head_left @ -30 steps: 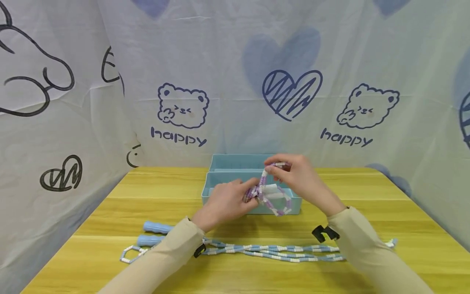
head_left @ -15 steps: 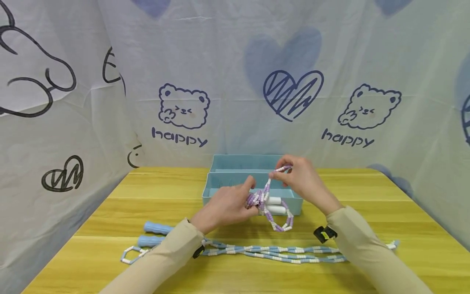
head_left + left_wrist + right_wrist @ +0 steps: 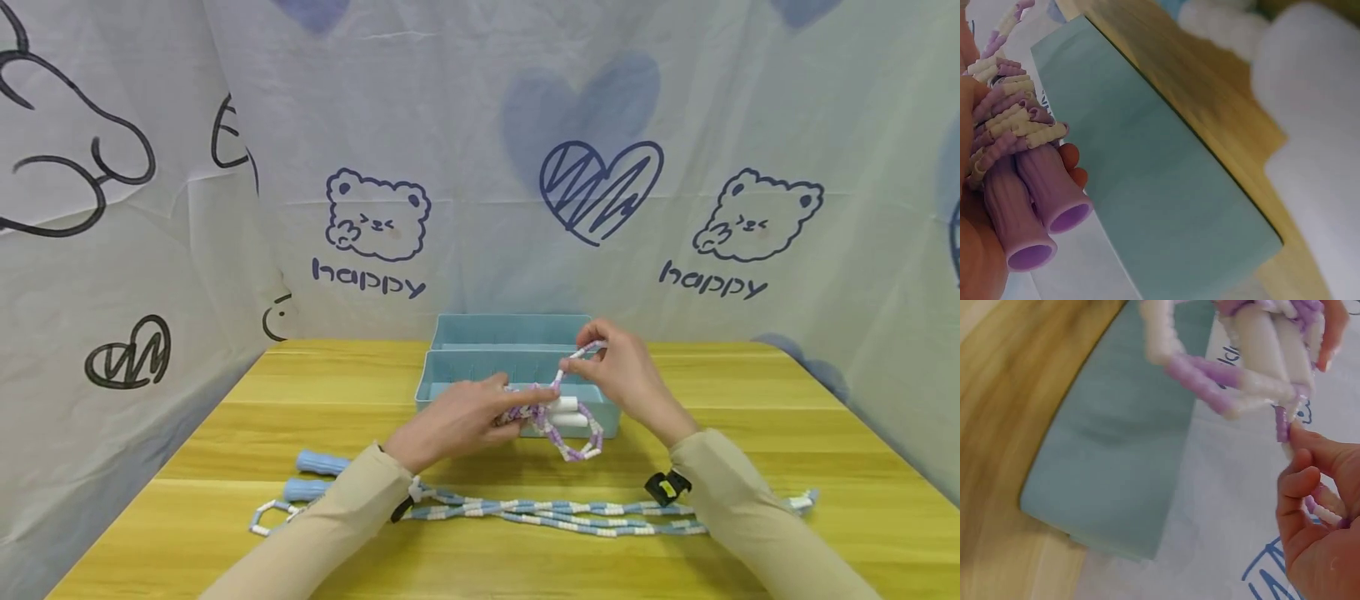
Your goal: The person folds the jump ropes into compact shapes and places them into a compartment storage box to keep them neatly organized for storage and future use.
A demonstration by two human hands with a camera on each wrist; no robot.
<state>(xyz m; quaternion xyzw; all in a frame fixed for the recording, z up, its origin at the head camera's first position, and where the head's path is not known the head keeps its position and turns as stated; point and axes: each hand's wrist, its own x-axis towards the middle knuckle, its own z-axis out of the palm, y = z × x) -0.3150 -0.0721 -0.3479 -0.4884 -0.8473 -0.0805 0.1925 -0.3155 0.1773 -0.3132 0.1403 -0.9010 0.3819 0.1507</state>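
Observation:
A purple-and-white beaded jump rope (image 3: 555, 438) is bundled above the front of a light blue box (image 3: 450, 363). My left hand (image 3: 461, 415) grips the bundle, its index finger stretched over the coils. In the left wrist view, two purple handles (image 3: 1054, 187) with hollow ends stick out of the wound beads. White handle parts (image 3: 1261, 344) show at the other end in the right wrist view. One loop hangs below them. My right hand (image 3: 628, 379) pinches a strand of the rope, drawn up and to the right from the bundle.
A blue-and-white beaded jump rope (image 3: 570, 507) lies stretched along the table's front, partly under both forearms. Its blue handles (image 3: 321, 463) are at the left. Behind the front box stands another light blue bin section (image 3: 510, 330). A printed curtain (image 3: 487, 250) hangs behind the table.
My right hand has moved a little to the right and down with the strand. My left index finger lifted, then came down across the bundle. The hanging loop has shifted slightly right and down.

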